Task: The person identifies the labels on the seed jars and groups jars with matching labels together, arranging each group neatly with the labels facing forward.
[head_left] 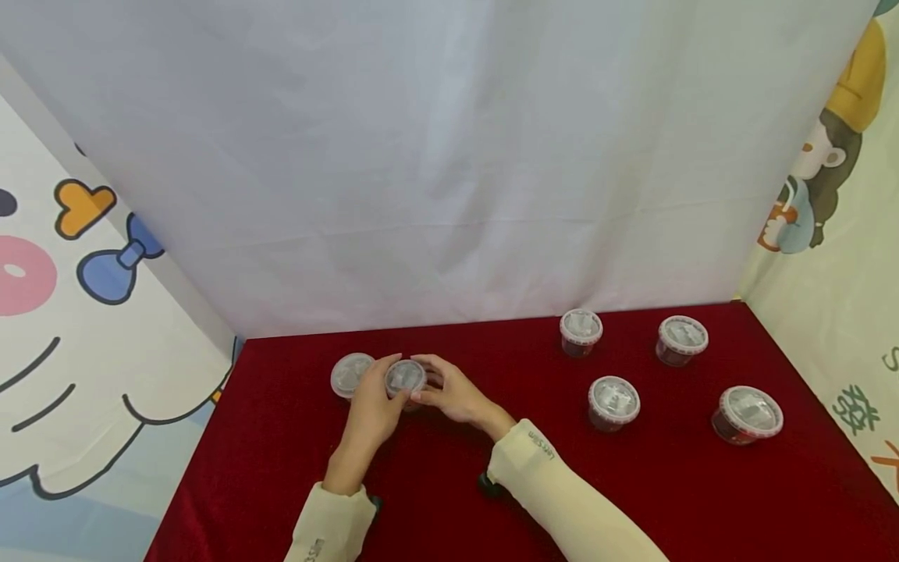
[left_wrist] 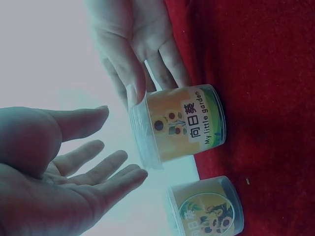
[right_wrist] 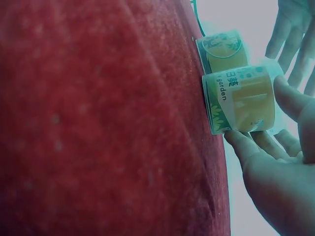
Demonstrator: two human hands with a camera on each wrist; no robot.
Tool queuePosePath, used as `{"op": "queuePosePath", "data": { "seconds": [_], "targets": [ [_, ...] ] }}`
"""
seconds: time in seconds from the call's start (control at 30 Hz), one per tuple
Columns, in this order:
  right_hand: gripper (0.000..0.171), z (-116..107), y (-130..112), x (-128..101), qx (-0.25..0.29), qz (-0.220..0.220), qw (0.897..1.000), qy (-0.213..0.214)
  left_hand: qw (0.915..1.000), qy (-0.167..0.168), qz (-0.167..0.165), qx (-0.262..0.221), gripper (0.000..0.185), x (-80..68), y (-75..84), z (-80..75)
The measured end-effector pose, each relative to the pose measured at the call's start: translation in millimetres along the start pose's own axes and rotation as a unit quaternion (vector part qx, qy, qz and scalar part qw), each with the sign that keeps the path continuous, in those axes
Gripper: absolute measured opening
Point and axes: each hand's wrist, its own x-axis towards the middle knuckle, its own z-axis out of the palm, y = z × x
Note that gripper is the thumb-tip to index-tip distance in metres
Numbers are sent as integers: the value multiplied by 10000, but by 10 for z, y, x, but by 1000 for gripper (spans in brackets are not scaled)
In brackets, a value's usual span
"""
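Note:
A clear lidded plastic tub point(head_left: 405, 376) with a "My little garden" sunflower label stands upright toward the left of the red cloth, between both hands. My right hand point(head_left: 455, 392) grips it, thumb at the lid's edge and fingers round the far side, as the right wrist view shows. On its other side my left hand point(head_left: 374, 402) is spread, its fingers point(left_wrist: 103, 167) apart from the tub in the left wrist view. Close beside it sits a second sunflower tub point(left_wrist: 209, 209), partly behind the left hand in the head view.
On the right half of the red cloth point(head_left: 534, 468) stand several more lidded tubs, among them a front one point(head_left: 613, 402) and a far-right one point(head_left: 747, 414). A white curtain point(head_left: 435, 195) hangs along the back edge. Printed cartoon panels flank both sides.

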Motion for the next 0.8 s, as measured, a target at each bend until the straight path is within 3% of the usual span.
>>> {"op": "queuePosePath", "data": {
  "seconds": [0.13, 0.37, 0.6, 0.8],
  "targets": [
    [61, 9, -18, 5, 43, 52, 10000, -22, 9999, 90, 62, -32, 50, -1, 12, 21],
    [67, -30, 3, -49, -447, 85, 9990, -34, 9995, 148, 186, -192, 50, 14, 66, 70],
    [63, -166, -46, -174, -650, 128, 9969, 419, 9981, 169, 460, -382, 50, 32, 172, 144],
    [58, -301, -166, -305, -542, 206, 9942, 906, 9978, 90, 489, -444, 53, 37, 262, 252]
  ]
}}
